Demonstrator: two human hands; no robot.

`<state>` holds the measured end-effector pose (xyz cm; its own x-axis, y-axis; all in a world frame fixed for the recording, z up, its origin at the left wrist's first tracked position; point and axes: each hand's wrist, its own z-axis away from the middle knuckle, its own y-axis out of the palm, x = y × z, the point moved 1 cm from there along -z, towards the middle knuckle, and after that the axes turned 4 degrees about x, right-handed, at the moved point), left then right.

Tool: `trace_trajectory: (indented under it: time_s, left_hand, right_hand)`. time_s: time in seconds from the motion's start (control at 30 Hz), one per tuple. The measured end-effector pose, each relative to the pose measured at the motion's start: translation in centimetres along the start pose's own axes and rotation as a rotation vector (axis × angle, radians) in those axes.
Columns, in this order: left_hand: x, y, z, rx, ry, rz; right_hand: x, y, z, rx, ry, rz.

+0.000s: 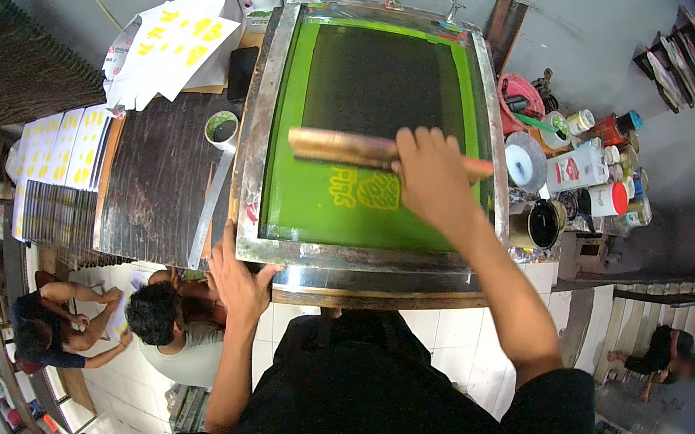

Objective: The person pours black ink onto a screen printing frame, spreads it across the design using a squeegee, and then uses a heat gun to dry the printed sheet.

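Observation:
A screen-printing frame (pixel 256 161) with a metal border lies on the bench in front of me, its mesh (pixel 279 199) green around a dark inked area (pixel 383 81). My right hand (pixel 432 175) is closed around a wooden-handled squeegee (pixel 344 146), which lies crosswise over the mesh and is slightly blurred. Just on the near side of the squeegee, yellowish lettering and a rounded motif (pixel 379 191) show in the mesh. At the frame's near left corner, my left hand (pixel 238 282) grips the border, thumb on the front side and fingers along the left side.
Left of the frame are a cup (pixel 221 128), a metal ruler (pixel 210 208), a phone (pixel 242 70) and yellow-printed sheets (pixel 179 41). Paint containers (pixel 604 198) and an open dark can (pixel 543 225) crowd the right. Two people (pixel 155 315) sit below left; another person (pixel 658 359) is far right.

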<state>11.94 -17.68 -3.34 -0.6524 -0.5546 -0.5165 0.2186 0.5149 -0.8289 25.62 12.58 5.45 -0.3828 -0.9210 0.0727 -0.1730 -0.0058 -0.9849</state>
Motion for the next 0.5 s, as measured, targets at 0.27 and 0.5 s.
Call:
trace_trajectory:
  time_s: [0.27, 0.5]
  left_hand:
    - [0.6, -0.1, 0.4, 0.079, -0.023, -0.006]
    - [0.0, -0.6, 0.1, 0.062, 0.028, 0.012]
  right_hand:
    - [6.6, -2.3, 7.7, 0.071, 0.051, -0.083]
    - [3.0, -5.3, 5.2, -0.111, 0.110, -0.266]
